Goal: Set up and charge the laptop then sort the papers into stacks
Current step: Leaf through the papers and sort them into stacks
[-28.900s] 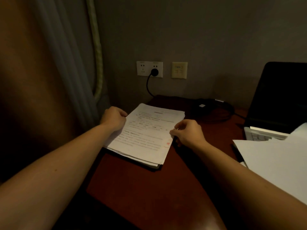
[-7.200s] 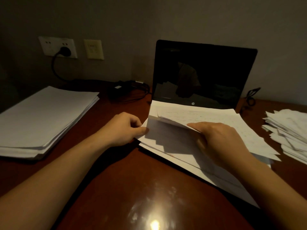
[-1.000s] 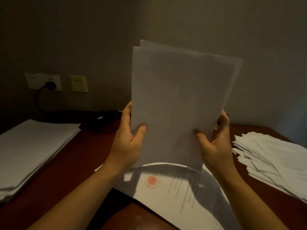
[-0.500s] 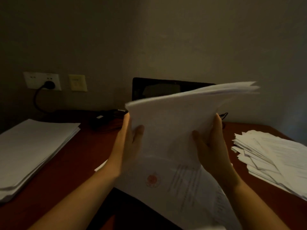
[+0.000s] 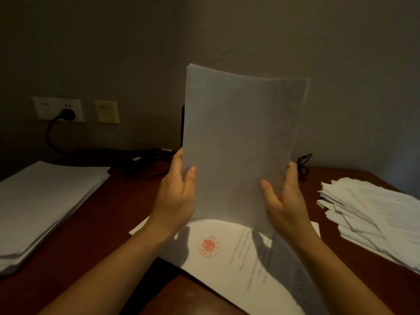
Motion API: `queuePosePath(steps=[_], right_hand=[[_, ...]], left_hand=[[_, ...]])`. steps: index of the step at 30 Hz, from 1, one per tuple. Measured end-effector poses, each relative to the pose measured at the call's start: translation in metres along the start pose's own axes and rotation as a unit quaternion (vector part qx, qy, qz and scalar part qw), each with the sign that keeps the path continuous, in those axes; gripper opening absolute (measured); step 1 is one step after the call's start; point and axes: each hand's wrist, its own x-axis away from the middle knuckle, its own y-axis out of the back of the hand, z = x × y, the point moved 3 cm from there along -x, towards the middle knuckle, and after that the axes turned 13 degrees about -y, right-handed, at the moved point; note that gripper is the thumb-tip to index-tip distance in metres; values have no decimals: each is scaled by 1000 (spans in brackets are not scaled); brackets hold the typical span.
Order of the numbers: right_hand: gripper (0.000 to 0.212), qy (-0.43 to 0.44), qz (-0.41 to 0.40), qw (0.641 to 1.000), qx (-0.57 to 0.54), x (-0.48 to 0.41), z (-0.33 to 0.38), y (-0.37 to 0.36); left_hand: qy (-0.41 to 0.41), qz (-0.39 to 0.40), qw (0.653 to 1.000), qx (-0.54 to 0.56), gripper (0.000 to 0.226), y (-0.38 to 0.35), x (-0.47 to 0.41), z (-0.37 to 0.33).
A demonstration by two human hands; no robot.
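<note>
Centre frame: both hands hold a sheaf of papers (image 5: 243, 142) upright, blank side toward cam, top curling a bit. Left hand (image 5: 176, 196) grips the sheaf's left edge w/ thumb on the near face, fingers behind. Right hand (image 5: 284, 201) grips the lower right edge the same way. Can't tell if the sheaf's bottom edge touches what lies under it.

Below the sheaf, lower centre: printed sheets (image 5: 261, 269) lie flat on the table (image 5: 109, 223), the top one w/ a red round stamp (image 5: 209, 245); the hands' shadows fall across it.

Left of frame: neat stack (image 5: 45, 201), blank side up. Right of frame: messy stack (image 5: 372, 214), edges fanned out, faint print visible.

Laptop (image 5: 182, 123): only a thin dark edge shows just left of the sheaf, rest hidden behind it.

Mid left on the wall: socket (image 5: 45, 108) w/ black plug (image 5: 67, 114) in it, cable dropping to the table's back edge; yellowish plate (image 5: 106, 111) beside the socket. Dark cord loop (image 5: 303, 162) just right of the sheaf.
</note>
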Motion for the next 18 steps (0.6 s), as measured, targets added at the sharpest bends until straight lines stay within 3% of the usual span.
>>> queuePosePath(steps=[6, 10, 14, 18], right_hand=[[32, -2, -33, 998, -58, 1, 5, 4], [16, 34, -68, 997, -21, 2, 8, 8], [16, 53, -91, 994, 24, -1, 8, 15], [15, 38, -83, 996, -9, -3, 12, 23]], left_hand=[[10, -3, 999, 47, 43, 4, -2, 3], [-24, -23, 999, -12, 33, 8, -3, -3], [-12, -45, 998, -46, 29, 19, -10, 2], [17, -49, 999, -10, 26, 32, -17, 1]])
